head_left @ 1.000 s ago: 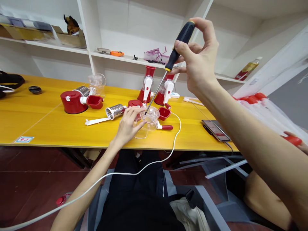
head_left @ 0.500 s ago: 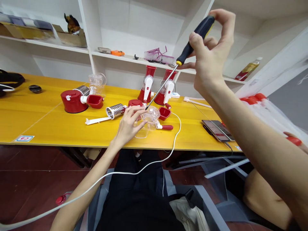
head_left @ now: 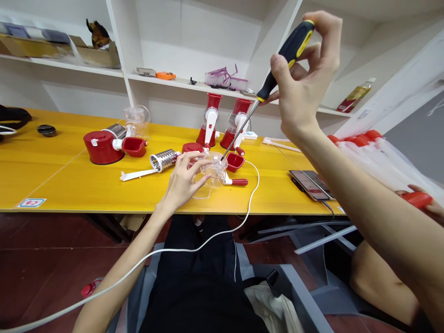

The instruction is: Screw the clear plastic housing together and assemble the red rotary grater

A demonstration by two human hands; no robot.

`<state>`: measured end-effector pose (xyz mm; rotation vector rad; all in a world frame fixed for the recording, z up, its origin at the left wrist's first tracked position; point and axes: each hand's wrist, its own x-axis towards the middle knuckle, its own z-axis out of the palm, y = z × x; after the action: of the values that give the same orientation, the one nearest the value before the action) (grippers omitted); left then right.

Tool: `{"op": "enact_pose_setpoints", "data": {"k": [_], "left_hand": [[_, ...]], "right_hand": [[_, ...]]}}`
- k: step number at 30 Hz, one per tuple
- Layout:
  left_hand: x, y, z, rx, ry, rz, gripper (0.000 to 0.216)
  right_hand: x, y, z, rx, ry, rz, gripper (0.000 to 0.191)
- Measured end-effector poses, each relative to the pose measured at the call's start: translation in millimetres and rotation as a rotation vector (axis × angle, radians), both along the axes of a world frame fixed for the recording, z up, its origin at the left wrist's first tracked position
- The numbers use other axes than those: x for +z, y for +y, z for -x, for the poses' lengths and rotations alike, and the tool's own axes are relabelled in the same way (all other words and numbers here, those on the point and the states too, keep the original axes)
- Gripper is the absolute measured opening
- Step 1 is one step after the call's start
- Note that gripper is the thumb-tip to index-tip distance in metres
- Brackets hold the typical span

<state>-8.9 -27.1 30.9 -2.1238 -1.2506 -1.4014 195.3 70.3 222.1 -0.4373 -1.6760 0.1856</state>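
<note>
Clear plastic housing (head_left: 218, 170) sits near centre, left hand (head_left: 183, 179) clamped on its left side; right hand (head_left: 305, 88) grips the screwdriver (head_left: 268, 87), tip just moved rightward, so guess that's the new spot.

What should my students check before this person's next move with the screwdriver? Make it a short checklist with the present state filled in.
1. Screwdriver gripped by the right hand: ok, fingers on its handle.
2. Left hand at the clear plastic part: ok; how firmly it holds, the picture does not show.
3. Screwdriver tip seated in a screw: cannot tell; it points down at the clear part, too small to judge.
4. Left fingers out from under the tip: ok, the tip is to their right in this view.
5. White cable clear of the left forearm: not ok in this view; it crosses in front.
</note>
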Motion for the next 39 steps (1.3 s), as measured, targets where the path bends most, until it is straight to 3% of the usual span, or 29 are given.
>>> {"op": "enact_pose_setpoints", "data": {"k": [2, 5, 11, 17, 24, 31, 39], "left_hand": [[-0.2, 0.4, 0.3, 0.005, 0.000, 0.004, 0.032], [-0.4, 1.2, 0.6, 0.010, -0.002, 0.013, 0.033], [-1.1, 2.7, 1.5, 0.013, -0.002, 0.008, 0.036], [-2.5, 4.3, 5.8, 0.048, -0.004, 0.014, 0.055], [-0.7, 4.9, 8.2, 0.020, 0.016, 0.026, 0.052], [2.0, 3.3, 8.2, -0.026, 0.024, 0.019, 0.051], [6.3, 0.6, 10.3, -0.040, 0.006, 0.045, 0.050]], "right_hand": [[2.2, -4.2, -0.1, -0.011, 0.051, -0.135, 0.035], [2.6, -6.9, -1.4, 0.008, 0.020, -0.163, 0.035], [-10.4, -3.5, -3.3, -0.002, 0.042, -0.100, 0.030], [-20.3, 5.8, -2.4, 0.043, 0.179, 0.141, 0.038], [-26.4, 23.7, -11.4, 0.049, 0.303, 0.258, 0.039], [-33.8, 17.7, -15.1, 0.067, 0.289, 0.268, 0.039], [-27.1, 11.7, -12.5, 0.082, 0.274, 0.207, 0.041]]}}
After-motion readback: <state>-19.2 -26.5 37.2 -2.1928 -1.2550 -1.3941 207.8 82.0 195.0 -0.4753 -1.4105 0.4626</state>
